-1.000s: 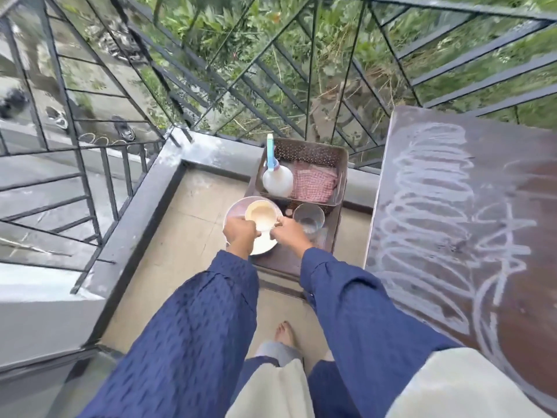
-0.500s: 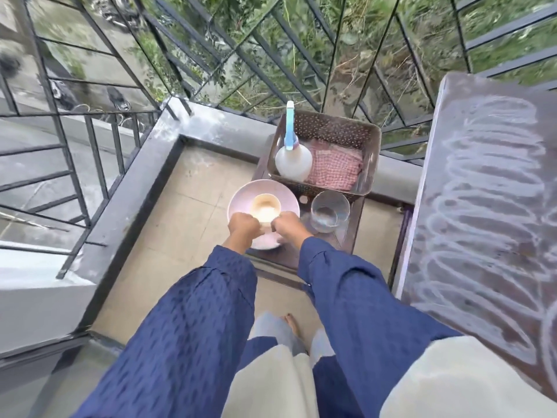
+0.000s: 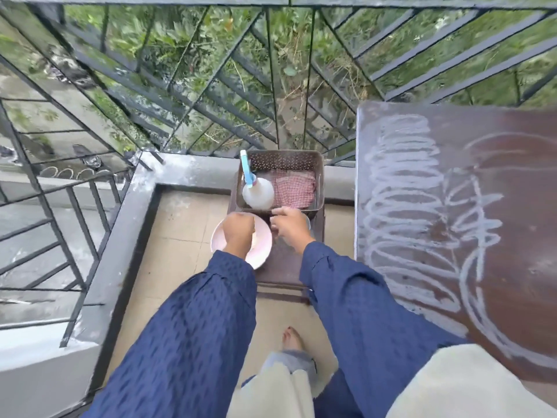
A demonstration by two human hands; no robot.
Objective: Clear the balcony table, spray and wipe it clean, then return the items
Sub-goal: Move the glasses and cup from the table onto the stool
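Observation:
A pink plate (image 3: pixel 261 251) lies on a small dark stool (image 3: pixel 280 268) beside the brown balcony table (image 3: pixel 512 212), whose top is covered in white foamy swirls. My left hand (image 3: pixel 238 230) is curled over the cream cup (image 3: pixel 255 236) on the plate, and only a sliver of the cup shows. My right hand (image 3: pixel 291 226) curls round the clear glass (image 3: pixel 308 220) just right of the plate. Behind them a brown perforated basket (image 3: pixel 320 176) holds a white spray bottle (image 3: pixel 259 193) with a blue nozzle and a red checked cloth (image 3: pixel 295 188).
A black metal railing (image 3: pixel 271 86) encloses the balcony, with a grey ledge (image 3: pixel 187 173) under it. The tiled floor (image 3: pixel 180 236) lies left of the stool. My bare foot (image 3: pixel 291 339) stands near the stool's front.
Both hands left the plate's near rim and moved forward, the left onto the cup and the right across onto the glass. The view has tilted up toward the railing.

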